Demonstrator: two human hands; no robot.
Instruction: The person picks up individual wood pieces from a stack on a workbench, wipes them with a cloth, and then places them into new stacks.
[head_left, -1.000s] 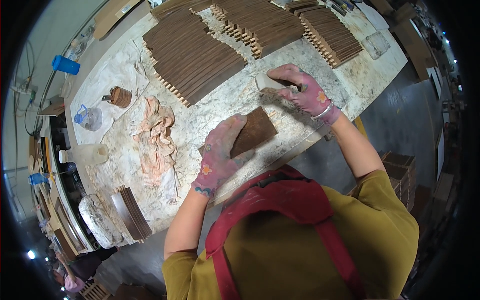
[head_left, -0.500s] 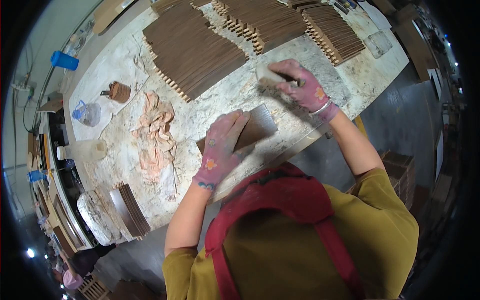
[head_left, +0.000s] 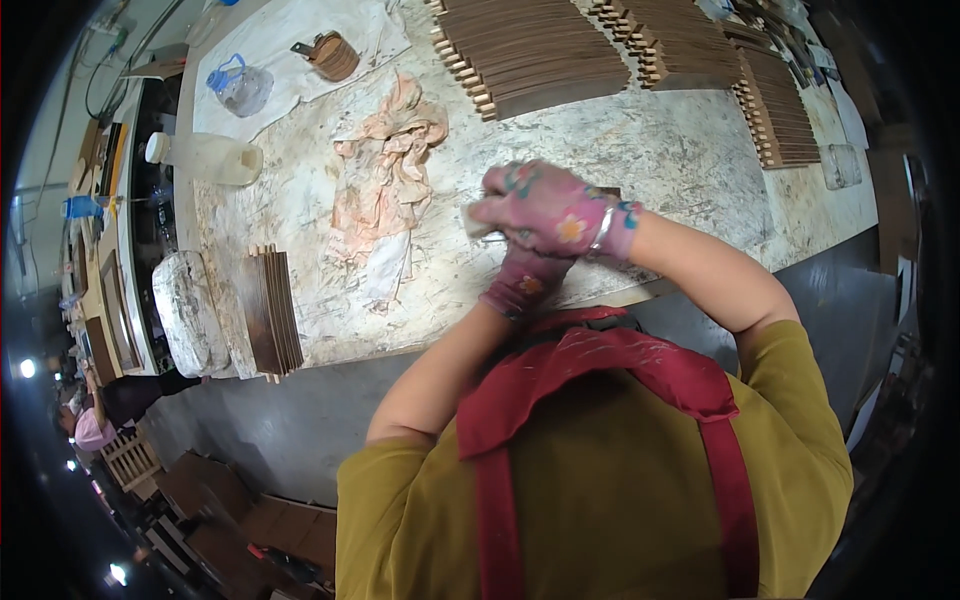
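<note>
From my remote seat the biggest thing I see is the desk [head_left: 700, 150], a long pale top, stained and scuffed, that carries everything. Across its far side lie rows of dark wooden slats [head_left: 540, 50], laid tight and overlapping, with more of them [head_left: 775, 110] toward the right end; those look already handled, I judge. A smaller upright stack of the same slats [head_left: 268, 310] stands at the near left edge, perhaps still waiting, though I cannot tell which pile is which. Between them lies a crumpled pinkish rag [head_left: 385, 190], and farther left a white plastic jug [head_left: 205, 158] on its side and a clear bottle with a blue cap [head_left: 238, 88].

The right hand [head_left: 555, 208], in a flowered pink glove, crosses over the left hand [head_left: 525, 275]. Its fingers are curled closed on a small pale pad [head_left: 480, 222], pressed down near the desk's front edge. The left hand's fingers are hidden beneath; I cannot tell what they grip. A dark sliver of a piece [head_left: 608, 192] peeks out just behind the right hand.
</note>
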